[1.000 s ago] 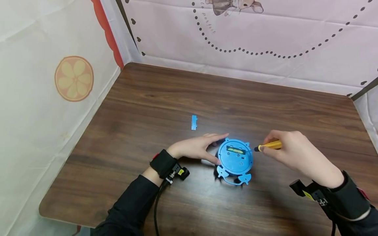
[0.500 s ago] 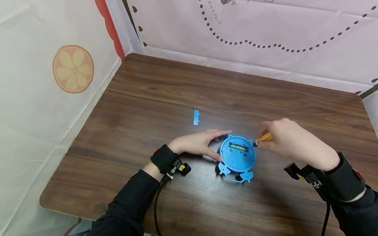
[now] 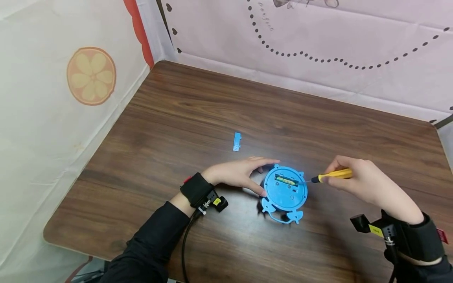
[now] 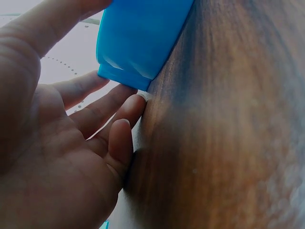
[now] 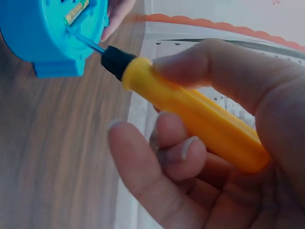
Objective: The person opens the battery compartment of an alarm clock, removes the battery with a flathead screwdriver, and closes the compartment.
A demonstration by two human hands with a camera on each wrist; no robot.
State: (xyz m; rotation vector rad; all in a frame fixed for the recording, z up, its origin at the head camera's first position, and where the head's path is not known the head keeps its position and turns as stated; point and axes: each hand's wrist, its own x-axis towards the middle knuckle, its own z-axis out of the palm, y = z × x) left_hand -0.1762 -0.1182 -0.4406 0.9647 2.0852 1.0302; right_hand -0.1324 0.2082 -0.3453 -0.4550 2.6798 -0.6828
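A round blue alarm clock lies face down on the table, its back open at a narrow slot. In that slot sits a green-and-yellow battery. My left hand holds the clock's left side, thumb and index finger spread along the edge; in the left wrist view the other fingers reach under its blue casing. My right hand grips a screwdriver by its yellow handle. The right wrist view has the metal tip right at the end of the battery.
A small blue battery cover lies on the wooden table beyond my left hand. Printed cloth hangs along the table's back and left sides. A black cable runs from the left wrist camera.
The screwdriver tilted up more steeply half a second ago, and has now lowered again as my right hand moved back to the right. The clock and left hand stay together in place.
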